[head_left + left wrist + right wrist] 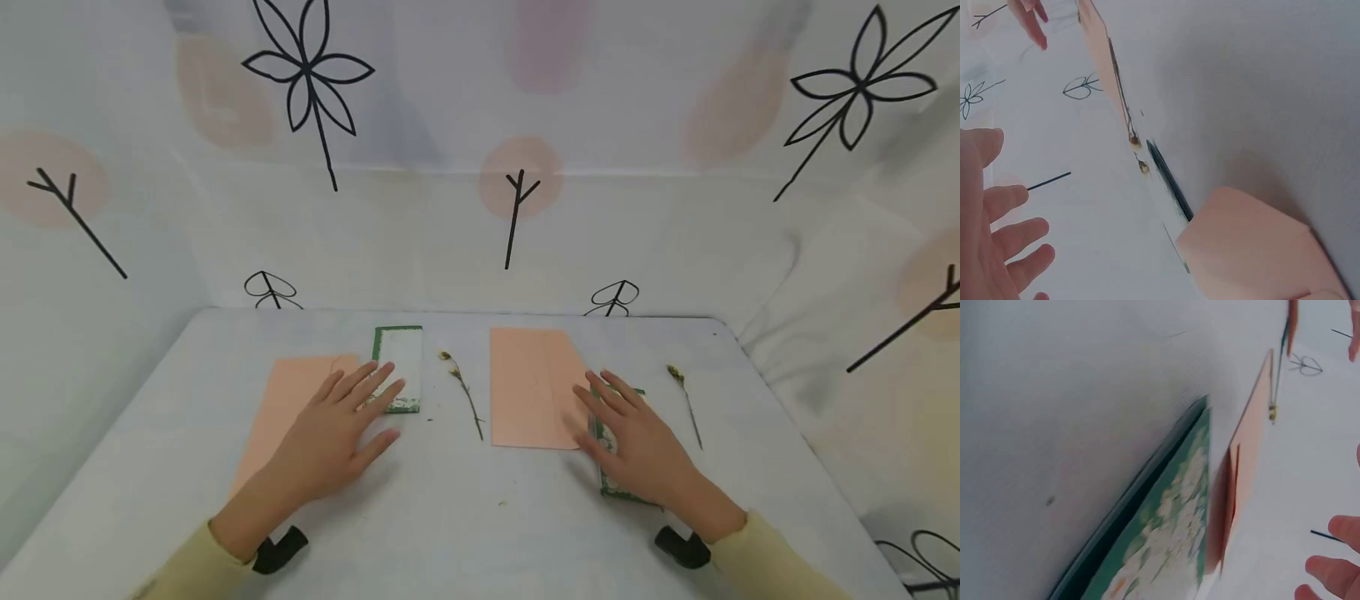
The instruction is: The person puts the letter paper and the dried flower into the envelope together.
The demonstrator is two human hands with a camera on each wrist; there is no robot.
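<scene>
The left grip point(333, 435) is spread, fingers apart and pinching nothing, above the left peach envelope point(291, 400) and the near left corner of a green-edged white card point(401, 354). The right grip point(633, 437) is likewise spread with nothing in it, over the right card point(1160, 544), a folded piece with a floral print whose layers stand slightly parted. Its fingertips reach toward the edge of the right peach envelope point(528, 387). Envelopes and cards look light and thin, the cards probably stiffer; both should be taken by an edge, as pinching mid-panel could crease them. Farther out, one dried flower point(468, 402) lies between the left card and the right envelope, and another flower point(688, 408) beyond the right hand; both seem brittle, best lifted gently by the stem, away from the heads. All lie on the white surface point(480, 533), before a patterned cloth point(420, 242).
</scene>
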